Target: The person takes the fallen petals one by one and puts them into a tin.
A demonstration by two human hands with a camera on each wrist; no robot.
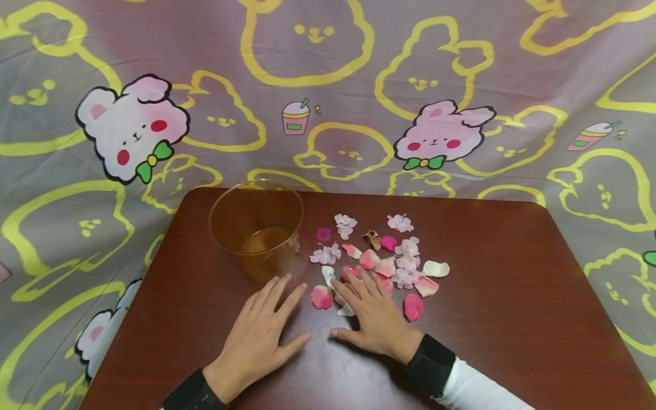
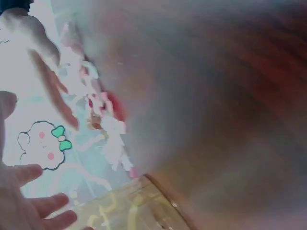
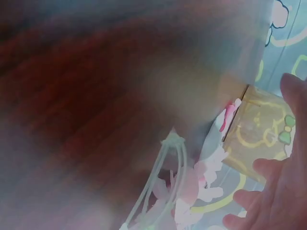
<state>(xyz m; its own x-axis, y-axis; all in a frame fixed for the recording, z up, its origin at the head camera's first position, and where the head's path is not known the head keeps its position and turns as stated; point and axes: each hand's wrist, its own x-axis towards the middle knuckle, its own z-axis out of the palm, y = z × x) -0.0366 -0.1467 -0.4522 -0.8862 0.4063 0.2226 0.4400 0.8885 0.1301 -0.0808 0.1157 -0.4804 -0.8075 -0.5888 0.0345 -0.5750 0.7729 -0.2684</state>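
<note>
Left hand [image 1: 261,333] flat on table [image 1: 512,319], fingers straight, grasping nothing, just near of cup [image 1: 256,228]. Right hand [image 1: 371,316] flat, fingertips resting on near petals [image 1: 381,259]. Petals all scattered right of cup; cup looks empty. Gathering seemingly not begun.

**Behind and beneath the work area**

You have a dark reddish-brown table [image 1: 512,319] with rounded corners. Behind and around it hangs a greyish-purple cloth [image 1: 359,68] printed with yellow animal outlines. On that cloth you can see two pink-and-white bunny faces with green bows [image 1: 130,128] [image 1: 441,136], plus small drink-cup drawings [image 1: 295,118].
</note>
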